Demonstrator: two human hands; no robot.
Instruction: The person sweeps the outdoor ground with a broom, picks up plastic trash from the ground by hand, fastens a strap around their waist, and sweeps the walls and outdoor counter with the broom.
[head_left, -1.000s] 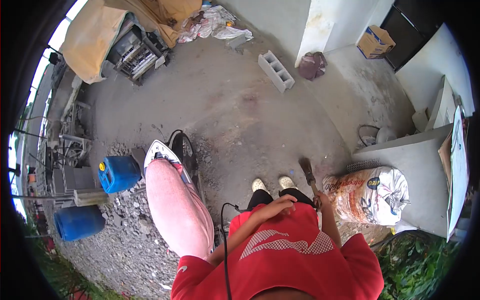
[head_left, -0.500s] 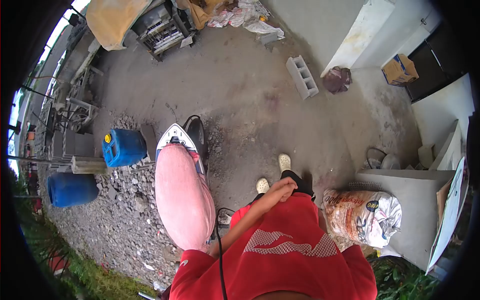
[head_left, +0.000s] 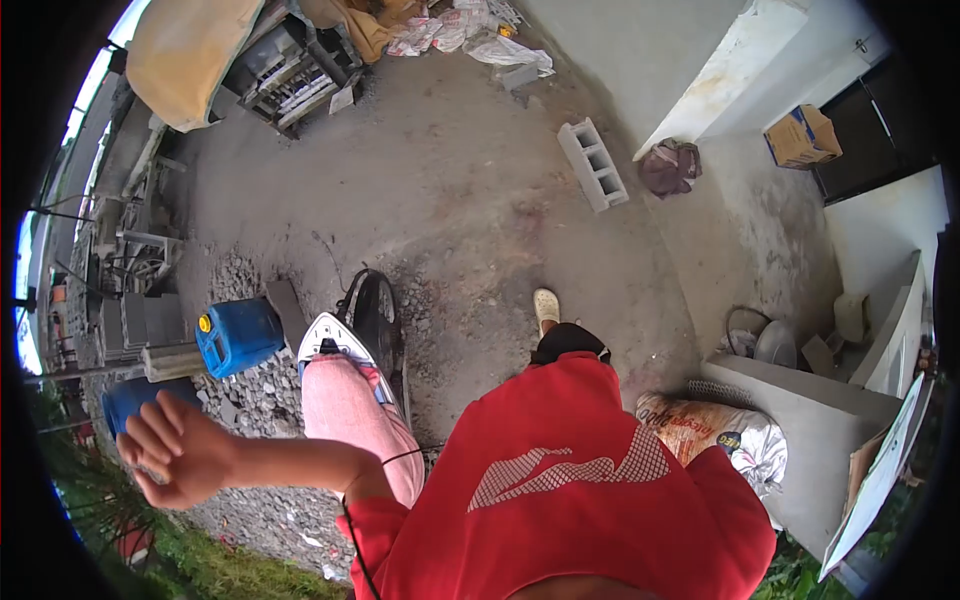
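Gravel (head_left: 268, 405) spreads along the ground's (head_left: 440, 180) left side, the jerrycan (head_left: 240, 338) left of the motorbike (head_left: 330, 333), the drum (head_left: 122, 400) farther left. A cloth (head_left: 345, 400) covers the motorbike. Toward the far right corner, left to right: hollow block (head_left: 592, 165), bundle (head_left: 670, 168), carton (head_left: 803, 138). Nearer, the sack (head_left: 690, 420) lies beside the counter (head_left: 800, 395).

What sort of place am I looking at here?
Probably an outdoor work yard, perhaps for construction: a hollow concrete block lies on the dusty ground, loose gravel spreads beside a blue jug, and grey blocks stand stacked nearby.
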